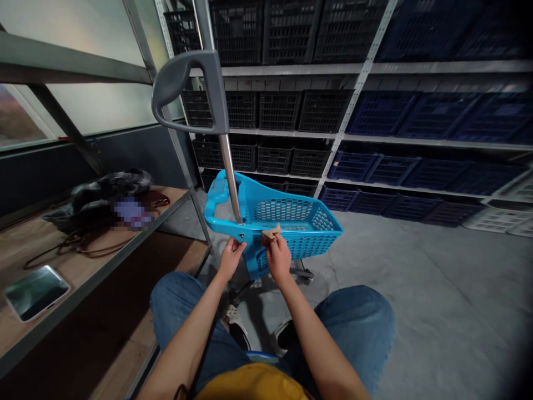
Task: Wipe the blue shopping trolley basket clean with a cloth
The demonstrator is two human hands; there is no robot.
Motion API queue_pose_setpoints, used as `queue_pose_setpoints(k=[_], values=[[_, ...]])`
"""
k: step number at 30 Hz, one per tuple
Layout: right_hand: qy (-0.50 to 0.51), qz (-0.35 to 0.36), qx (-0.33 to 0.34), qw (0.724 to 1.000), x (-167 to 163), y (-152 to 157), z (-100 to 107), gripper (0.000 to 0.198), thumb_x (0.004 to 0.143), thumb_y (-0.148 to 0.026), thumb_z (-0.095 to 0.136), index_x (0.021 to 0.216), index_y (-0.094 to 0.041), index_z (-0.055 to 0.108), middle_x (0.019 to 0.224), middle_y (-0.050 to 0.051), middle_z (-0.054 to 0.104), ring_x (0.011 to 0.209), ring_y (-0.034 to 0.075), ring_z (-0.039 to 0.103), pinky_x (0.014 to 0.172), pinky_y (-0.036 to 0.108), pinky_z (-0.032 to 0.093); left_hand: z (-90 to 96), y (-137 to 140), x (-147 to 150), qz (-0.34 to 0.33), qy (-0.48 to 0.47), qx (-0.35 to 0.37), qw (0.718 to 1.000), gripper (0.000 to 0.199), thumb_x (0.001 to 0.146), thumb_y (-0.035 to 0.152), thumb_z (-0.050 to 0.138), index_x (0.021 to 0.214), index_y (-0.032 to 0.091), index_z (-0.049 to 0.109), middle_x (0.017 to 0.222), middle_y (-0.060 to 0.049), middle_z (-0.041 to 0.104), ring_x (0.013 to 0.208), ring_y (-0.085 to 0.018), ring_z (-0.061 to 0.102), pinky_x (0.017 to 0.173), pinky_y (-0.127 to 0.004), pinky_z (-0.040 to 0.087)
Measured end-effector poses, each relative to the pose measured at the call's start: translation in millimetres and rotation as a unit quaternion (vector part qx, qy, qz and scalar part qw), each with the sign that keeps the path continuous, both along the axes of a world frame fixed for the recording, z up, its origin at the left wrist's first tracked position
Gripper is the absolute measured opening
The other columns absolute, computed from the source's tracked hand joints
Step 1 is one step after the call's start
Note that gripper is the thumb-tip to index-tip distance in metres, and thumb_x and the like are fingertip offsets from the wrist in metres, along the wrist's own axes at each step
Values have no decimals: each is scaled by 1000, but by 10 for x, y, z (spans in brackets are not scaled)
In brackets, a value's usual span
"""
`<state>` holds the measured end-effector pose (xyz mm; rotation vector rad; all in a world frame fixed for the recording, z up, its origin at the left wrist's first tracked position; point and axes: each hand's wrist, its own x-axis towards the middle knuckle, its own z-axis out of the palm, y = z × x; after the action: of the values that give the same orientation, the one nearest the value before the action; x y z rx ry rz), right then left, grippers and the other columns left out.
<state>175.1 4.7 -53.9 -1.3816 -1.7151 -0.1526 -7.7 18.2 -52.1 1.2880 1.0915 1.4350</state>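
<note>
1. Gripping a crumpled brown piece [270, 235], the right hand [278, 256] meets the near rim of the blue cart [300, 233].
2. Left hand [232, 258]: fingertips drawn together at the cart's near side, by a bolt [242, 236]; cannot tell whether anything is pinched.
3. Cart stands on grey floor [416, 278].
4. Grey handle [217, 94]: above the cart's rear, on a metal pole [233, 186].

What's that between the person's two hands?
In the head view, a stretch of the blue cart's side lies between the left hand and the right hand, which grips a brownish scrap.
</note>
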Motion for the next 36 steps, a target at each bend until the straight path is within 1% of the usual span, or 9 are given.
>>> queue_pose_setpoints(k=[4,7,10,14,17,22,25,32,36], values=[[102,-148,-39,983,672,74,-171,37,90,-21,42,120,-18,62,124,14,56,114,26,54,93,39,48,-41,21,0,1,-6,-5,1000,42,81,45,70,111,18,60,111,-9,71,113,-24,63,99,-35,47],[164,-226,-51,959,849,98,-185,38,89,-23,41,120,-15,63,122,18,54,113,29,54,93,43,48,-57,24,8,5,-9,-9,1000,43,80,46,71,110,19,60,111,-9,71,113,-24,63,99,-35,47],[156,-180,-39,970,554,67,-103,37,91,-24,41,119,-16,63,120,17,55,114,28,54,95,42,47,-44,15,27,9,-18,-7,1000,43,80,47,70,113,20,60,115,-9,71,114,-23,64,99,-35,48],[86,-40,-20,995,45,-13,10,37,94,-22,42,127,-21,59,129,13,54,121,23,51,99,37,46,-4,0,35,4,-25,0,1000,41,81,45,70,112,20,59,117,-10,70,113,-22,64,101,-34,47],[42,2,-31,999,142,-21,-12,40,92,-20,44,129,-22,58,129,11,55,122,23,51,101,36,46,3,-1,21,-1,-12,0,1000,40,81,46,70,109,20,60,113,-8,70,109,-21,64,98,-34,48],[125,-166,-62,976,974,87,-166,40,87,-21,42,122,-17,62,127,16,53,117,27,52,96,41,46,-39,15,15,0,-9,-3,1000,41,80,47,70,110,21,59,111,-7,70,109,-21,64,96,-32,48],[178,-234,-67,954,1171,133,-176,41,85,-23,42,119,-14,62,127,19,51,117,30,53,95,44,45,-59,20,32,9,-10,1,1000,41,80,48,70,108,21,60,111,-7,70,109,-22,64,96,-33,48],[119,-117,-52,985,226,39,-193,43,91,-23,41,131,-18,56,129,16,52,116,26,54,90,38,49,-23,-5,37,10,-9,6,1000,39,82,47,68,109,21,59,112,-7,70,107,-21,65,96,-32,48],[1,-14,-42,999,205,13,-332,38,88,-18,45,123,-18,60,118,15,60,107,25,57,91,38,51,-2,-15,24,6,3,-3,1000,38,80,49,69,104,21,59,107,-7,71,103,-21,66,94,-31,48]])
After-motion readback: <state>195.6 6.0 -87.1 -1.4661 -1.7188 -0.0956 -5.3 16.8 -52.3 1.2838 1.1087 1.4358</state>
